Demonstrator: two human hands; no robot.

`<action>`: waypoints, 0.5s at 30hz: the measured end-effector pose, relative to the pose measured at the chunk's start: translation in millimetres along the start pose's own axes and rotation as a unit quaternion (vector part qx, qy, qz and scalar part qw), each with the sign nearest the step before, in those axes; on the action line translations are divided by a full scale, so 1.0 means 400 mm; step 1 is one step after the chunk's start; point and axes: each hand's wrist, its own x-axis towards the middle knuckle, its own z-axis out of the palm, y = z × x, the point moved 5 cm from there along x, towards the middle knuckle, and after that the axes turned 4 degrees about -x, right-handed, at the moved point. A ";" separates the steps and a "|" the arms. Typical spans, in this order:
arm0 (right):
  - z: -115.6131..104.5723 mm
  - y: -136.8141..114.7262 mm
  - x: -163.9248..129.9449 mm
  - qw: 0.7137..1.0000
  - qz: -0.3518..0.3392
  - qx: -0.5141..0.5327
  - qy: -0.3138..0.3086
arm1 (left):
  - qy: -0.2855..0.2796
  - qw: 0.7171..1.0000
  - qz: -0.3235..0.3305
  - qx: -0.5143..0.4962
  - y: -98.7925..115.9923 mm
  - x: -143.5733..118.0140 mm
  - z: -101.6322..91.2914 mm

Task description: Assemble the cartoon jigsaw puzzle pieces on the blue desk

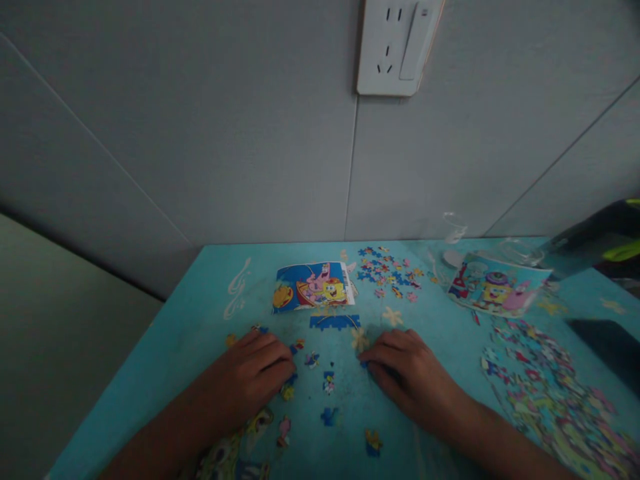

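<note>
Beside several loose jigsaw pieces, my left hand rests on the table with its fingers curled. What is under those fingers is mostly hidden; a blue piece shows at the fingertips. My right hand pinches a small blue puzzle piece close to the tabletop. Between the hands lie a blue-and-white piece and a blue piece. A joined blue strip of puzzle lies farther back, just below a picture card with cartoon figures.
More loose pieces lie at the back. At right are a second cartoon picture, a large heap of pieces, a clear cup and a dark flat object. A grey wall closes off the back.
</note>
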 end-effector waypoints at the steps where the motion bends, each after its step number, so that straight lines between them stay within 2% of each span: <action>1: 0.000 0.001 0.001 1.000 -0.001 0.002 0.001 | -0.003 1.000 -0.001 0.000 0.000 0.000 0.000; 15: -0.006 0.011 0.002 1.000 0.003 0.021 0.021 | -0.020 1.000 -0.003 0.004 0.004 0.006 -0.014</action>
